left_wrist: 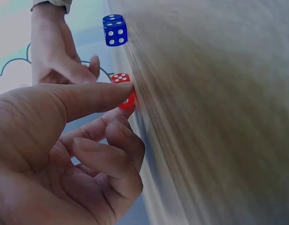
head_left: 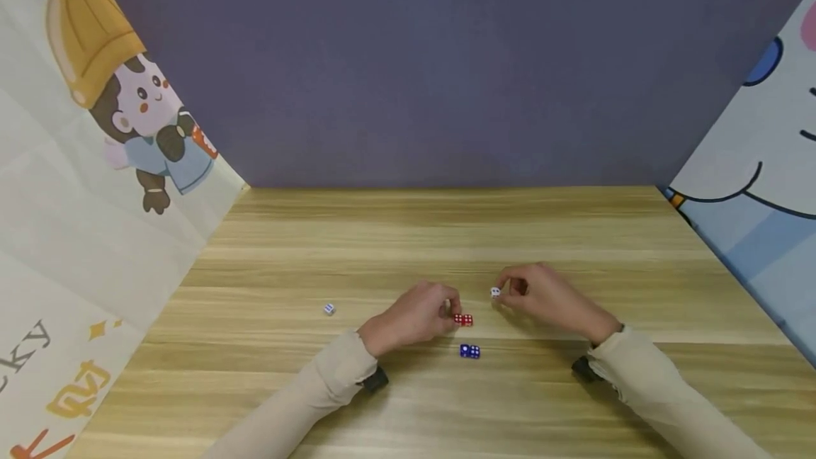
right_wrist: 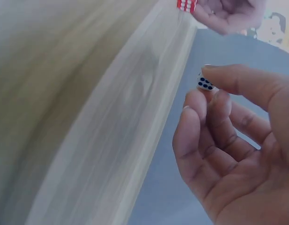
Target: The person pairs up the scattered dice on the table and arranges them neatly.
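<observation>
My left hand (head_left: 417, 314) pinches a red die at the table between thumb and finger. It belongs to a touching pair of red dice (head_left: 468, 320), and the left wrist view shows the thumb partly covering the red die (left_wrist: 121, 78). To the right and slightly farther back, my right hand (head_left: 542, 296) grips a white die (head_left: 495, 292) by its sides. Dark blue pips show on this white die (right_wrist: 204, 83) in the right wrist view. Nearer to me than the red pair, two blue dice (head_left: 469, 351) sit side by side on the table.
Another white die (head_left: 329, 309) lies alone on the wooden table (head_left: 287, 246), left of my left hand. A dark purple-grey panel (head_left: 446, 69) rises at the table's back edge. Printed cloths with cartoon figures hang along the left (head_left: 51, 197) and right sides.
</observation>
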{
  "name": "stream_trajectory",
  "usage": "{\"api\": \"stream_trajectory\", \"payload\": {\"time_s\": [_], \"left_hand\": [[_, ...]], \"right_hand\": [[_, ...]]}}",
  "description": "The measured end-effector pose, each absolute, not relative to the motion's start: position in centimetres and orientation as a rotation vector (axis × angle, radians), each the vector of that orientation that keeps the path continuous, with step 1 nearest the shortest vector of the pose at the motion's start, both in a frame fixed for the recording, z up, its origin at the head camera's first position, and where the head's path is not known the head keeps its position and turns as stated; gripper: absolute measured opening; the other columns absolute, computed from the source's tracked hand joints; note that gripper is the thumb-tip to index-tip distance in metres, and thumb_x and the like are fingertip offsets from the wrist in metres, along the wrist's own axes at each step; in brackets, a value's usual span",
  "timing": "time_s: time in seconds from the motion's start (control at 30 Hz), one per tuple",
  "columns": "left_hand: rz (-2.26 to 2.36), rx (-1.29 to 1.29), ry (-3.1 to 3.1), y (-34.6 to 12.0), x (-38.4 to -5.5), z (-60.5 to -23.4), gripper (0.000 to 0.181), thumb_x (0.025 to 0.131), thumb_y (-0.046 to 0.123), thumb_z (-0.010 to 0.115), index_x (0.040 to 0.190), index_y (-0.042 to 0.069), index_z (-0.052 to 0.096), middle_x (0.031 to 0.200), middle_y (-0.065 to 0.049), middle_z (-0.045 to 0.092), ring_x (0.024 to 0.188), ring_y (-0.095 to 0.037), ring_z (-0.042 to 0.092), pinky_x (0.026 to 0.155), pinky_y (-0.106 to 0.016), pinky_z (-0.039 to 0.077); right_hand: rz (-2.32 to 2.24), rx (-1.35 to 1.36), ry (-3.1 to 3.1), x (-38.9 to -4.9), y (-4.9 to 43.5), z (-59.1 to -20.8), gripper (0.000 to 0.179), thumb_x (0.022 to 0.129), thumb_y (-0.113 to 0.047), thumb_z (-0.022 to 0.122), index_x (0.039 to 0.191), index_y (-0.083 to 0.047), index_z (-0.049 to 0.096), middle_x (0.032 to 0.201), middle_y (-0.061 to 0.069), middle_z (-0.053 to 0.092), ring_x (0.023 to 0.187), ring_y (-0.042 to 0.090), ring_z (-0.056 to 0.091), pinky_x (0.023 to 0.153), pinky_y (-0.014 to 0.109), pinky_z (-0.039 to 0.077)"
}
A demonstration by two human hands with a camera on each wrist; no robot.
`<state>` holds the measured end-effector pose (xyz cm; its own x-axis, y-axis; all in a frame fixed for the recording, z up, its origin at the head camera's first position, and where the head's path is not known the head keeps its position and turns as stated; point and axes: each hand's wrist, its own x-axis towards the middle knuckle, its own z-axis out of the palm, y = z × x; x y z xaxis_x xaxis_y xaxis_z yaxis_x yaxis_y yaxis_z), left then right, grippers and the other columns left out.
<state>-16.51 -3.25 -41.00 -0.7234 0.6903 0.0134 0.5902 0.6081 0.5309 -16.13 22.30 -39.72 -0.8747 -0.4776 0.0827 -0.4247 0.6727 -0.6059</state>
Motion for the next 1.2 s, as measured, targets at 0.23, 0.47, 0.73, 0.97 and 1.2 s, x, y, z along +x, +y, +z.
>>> {"api": "stream_trajectory", "payload": {"time_s": [0.23, 0.47, 0.73, 0.97, 1.2], "left_hand": [[0.757, 1.077, 2.646, -2.9, -16.5, -40.9, 0.010, 0.084, 0.014, 0.079, 0.088, 0.013, 0.070, 0.075, 0.011, 0.061, 0.059, -0.001, 0.052, 0.055, -0.017, 0.045], [0.773, 1.068, 2.628, -2.8, -16.3, -40.9, 0.009, 0.085, 0.013, 0.078, 0.088, 0.013, 0.070, 0.076, 0.010, 0.062, 0.061, -0.002, 0.052, 0.054, -0.017, 0.045], [0.782, 1.046, 2.626, -2.9, -16.2, -40.7, 0.009, 0.085, 0.012, 0.077, 0.089, 0.013, 0.070, 0.077, 0.009, 0.062, 0.059, -0.002, 0.052, 0.053, -0.018, 0.045], [0.796, 1.050, 2.617, -2.9, -16.2, -40.7, 0.009, 0.084, 0.011, 0.077, 0.089, 0.012, 0.069, 0.078, 0.009, 0.062, 0.057, -0.002, 0.051, 0.052, -0.018, 0.045], [0.793, 1.022, 2.610, -3.1, -16.1, -40.6, 0.009, 0.085, 0.010, 0.076, 0.090, 0.012, 0.069, 0.078, 0.009, 0.062, 0.056, -0.002, 0.052, 0.052, -0.019, 0.045]], "right_hand": [[-0.993, -0.822, 2.755, -17.6, 19.8, -40.4, 0.007, 0.089, -0.019, 0.076, 0.093, -0.017, 0.072, 0.064, -0.008, 0.057, 0.054, 0.006, 0.049, 0.049, 0.023, 0.041], [-1.066, -0.791, 2.629, -18.4, 19.3, -41.5, 0.006, 0.087, -0.013, 0.076, 0.091, -0.013, 0.072, 0.071, -0.004, 0.064, 0.058, 0.009, 0.056, 0.051, 0.025, 0.047], [-1.122, -0.743, 2.590, -18.9, 19.3, -41.9, 0.005, 0.088, -0.011, 0.075, 0.089, -0.010, 0.070, 0.067, 0.000, 0.063, 0.055, 0.013, 0.058, 0.048, 0.027, 0.049], [-1.124, -0.741, 2.575, -19.0, 19.3, -41.9, 0.005, 0.088, -0.010, 0.075, 0.090, -0.010, 0.069, 0.066, 0.002, 0.062, 0.054, 0.016, 0.059, 0.046, 0.028, 0.048], [-1.135, -0.740, 2.556, -19.0, 19.0, -41.9, 0.005, 0.089, -0.009, 0.074, 0.091, -0.008, 0.069, 0.067, 0.003, 0.064, 0.055, 0.017, 0.060, 0.049, 0.030, 0.051]]}}
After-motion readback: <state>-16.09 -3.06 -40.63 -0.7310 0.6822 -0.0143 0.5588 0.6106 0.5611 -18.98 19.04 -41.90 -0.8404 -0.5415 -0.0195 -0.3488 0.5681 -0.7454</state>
